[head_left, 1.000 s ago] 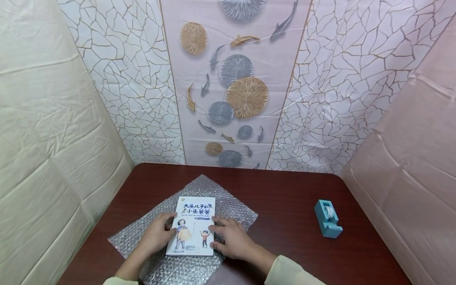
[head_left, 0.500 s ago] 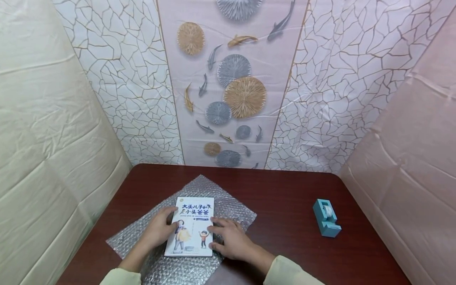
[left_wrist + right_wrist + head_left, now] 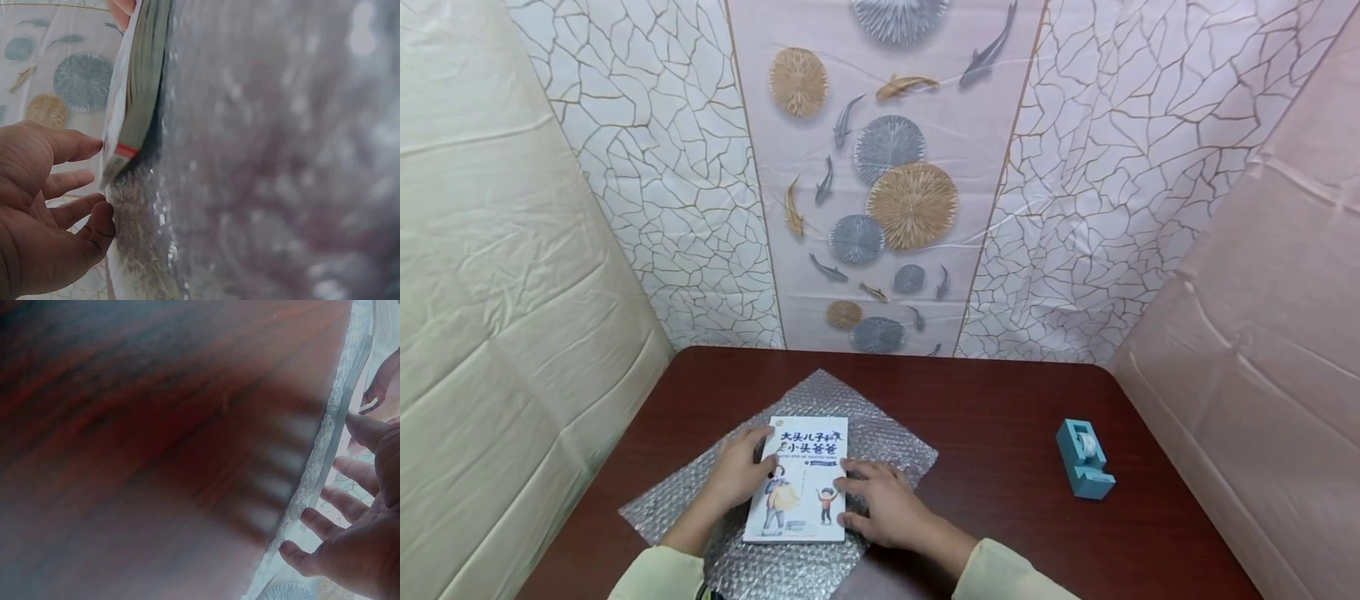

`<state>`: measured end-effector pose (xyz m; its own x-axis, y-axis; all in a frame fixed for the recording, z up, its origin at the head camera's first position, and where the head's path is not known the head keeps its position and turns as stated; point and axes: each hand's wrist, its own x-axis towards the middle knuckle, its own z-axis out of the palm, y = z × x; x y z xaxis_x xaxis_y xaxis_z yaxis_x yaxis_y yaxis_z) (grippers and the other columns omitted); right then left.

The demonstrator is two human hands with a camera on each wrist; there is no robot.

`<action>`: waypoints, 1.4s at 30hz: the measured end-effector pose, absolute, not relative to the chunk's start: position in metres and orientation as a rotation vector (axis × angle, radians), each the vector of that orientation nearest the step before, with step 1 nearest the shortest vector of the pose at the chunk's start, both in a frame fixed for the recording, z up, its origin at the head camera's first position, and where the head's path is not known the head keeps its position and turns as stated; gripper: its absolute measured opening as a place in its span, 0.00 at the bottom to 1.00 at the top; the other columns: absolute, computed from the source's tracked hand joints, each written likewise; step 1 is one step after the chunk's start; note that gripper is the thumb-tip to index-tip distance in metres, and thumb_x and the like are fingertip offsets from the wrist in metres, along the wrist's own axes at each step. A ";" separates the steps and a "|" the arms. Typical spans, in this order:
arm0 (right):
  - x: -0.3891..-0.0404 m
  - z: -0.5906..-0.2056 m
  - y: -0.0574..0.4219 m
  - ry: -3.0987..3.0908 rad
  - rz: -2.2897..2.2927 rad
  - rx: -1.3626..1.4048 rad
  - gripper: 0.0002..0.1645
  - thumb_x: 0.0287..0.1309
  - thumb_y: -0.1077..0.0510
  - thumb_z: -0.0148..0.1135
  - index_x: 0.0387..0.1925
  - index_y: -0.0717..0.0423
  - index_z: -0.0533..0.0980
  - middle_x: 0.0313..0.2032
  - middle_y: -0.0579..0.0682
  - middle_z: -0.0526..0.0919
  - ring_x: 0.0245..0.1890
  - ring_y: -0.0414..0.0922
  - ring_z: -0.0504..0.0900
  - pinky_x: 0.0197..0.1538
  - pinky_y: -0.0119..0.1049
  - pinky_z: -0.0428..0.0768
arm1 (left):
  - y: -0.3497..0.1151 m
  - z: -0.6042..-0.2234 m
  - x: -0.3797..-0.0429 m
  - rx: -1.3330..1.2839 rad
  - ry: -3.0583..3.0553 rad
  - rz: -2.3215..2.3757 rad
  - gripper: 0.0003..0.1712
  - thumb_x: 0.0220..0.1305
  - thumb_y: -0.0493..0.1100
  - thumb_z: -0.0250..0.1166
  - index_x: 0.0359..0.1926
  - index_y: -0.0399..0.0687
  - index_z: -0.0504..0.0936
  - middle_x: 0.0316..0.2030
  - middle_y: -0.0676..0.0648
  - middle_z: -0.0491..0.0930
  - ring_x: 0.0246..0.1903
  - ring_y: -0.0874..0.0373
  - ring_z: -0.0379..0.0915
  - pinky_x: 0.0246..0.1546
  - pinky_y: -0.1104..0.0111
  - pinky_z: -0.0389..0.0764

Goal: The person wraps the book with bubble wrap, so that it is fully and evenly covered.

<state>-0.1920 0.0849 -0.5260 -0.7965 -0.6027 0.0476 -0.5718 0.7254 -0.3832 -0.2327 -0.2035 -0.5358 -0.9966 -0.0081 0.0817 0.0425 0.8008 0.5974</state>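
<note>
A white paperback book (image 3: 801, 500) with blue Chinese lettering and cartoon figures lies face up on bubble wrap (image 3: 883, 437). My left hand (image 3: 733, 471) rests along the book's left side, thumb on the cover edge. In the left wrist view the thumb touches the book (image 3: 140, 87) near a corner, while the other fingers hang by the bubble wrap (image 3: 150, 244). My right hand (image 3: 891, 504) lies at the right side with spread fingertips touching the book. The right wrist view shows those fingers (image 3: 347, 503) fairly straight along the edge.
A teal tape dispenser (image 3: 1084, 462) with a clear roll stands on the right of the dark red-brown table (image 3: 1000, 417). Patterned cloth (image 3: 917, 317) hangs behind the table, and pale fabric walls (image 3: 512, 333) stand on both sides.
My left hand has slid up the book's left edge, away from me. My right hand stays in place against the book. The head view has shifted slightly.
</note>
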 end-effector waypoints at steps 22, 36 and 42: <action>-0.188 -0.523 0.082 2.857 -0.563 -0.980 0.32 0.71 0.44 0.74 0.73 0.43 0.81 0.80 0.51 0.74 0.76 0.60 0.76 0.70 0.75 0.75 | -0.218 -0.541 -0.261 -0.063 -2.938 -1.087 0.42 0.74 0.49 0.70 0.80 0.34 0.70 0.80 0.24 0.64 0.78 0.22 0.62 0.76 0.29 0.67; -0.187 -0.521 0.083 2.863 -0.540 -0.979 0.32 0.71 0.44 0.74 0.72 0.44 0.81 0.80 0.50 0.75 0.76 0.60 0.77 0.71 0.74 0.76 | -0.219 -0.529 -0.267 0.017 -2.971 -1.328 0.50 0.72 0.43 0.75 0.86 0.37 0.59 0.83 0.26 0.59 0.82 0.24 0.55 0.80 0.31 0.63; -0.188 -0.519 0.082 2.851 -0.517 -0.973 0.32 0.72 0.43 0.73 0.73 0.43 0.81 0.80 0.49 0.74 0.77 0.59 0.75 0.71 0.74 0.76 | -0.219 -0.527 -0.269 0.035 -2.964 -1.350 0.51 0.71 0.42 0.76 0.86 0.39 0.59 0.83 0.27 0.59 0.83 0.24 0.55 0.80 0.31 0.62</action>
<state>-0.1883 0.0824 -0.5194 -0.7942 -0.6070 0.0287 -0.5784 0.7406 -0.3420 -0.2690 -0.2190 -0.5274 -0.9931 0.0282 -0.1137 -0.0672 0.6575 0.7504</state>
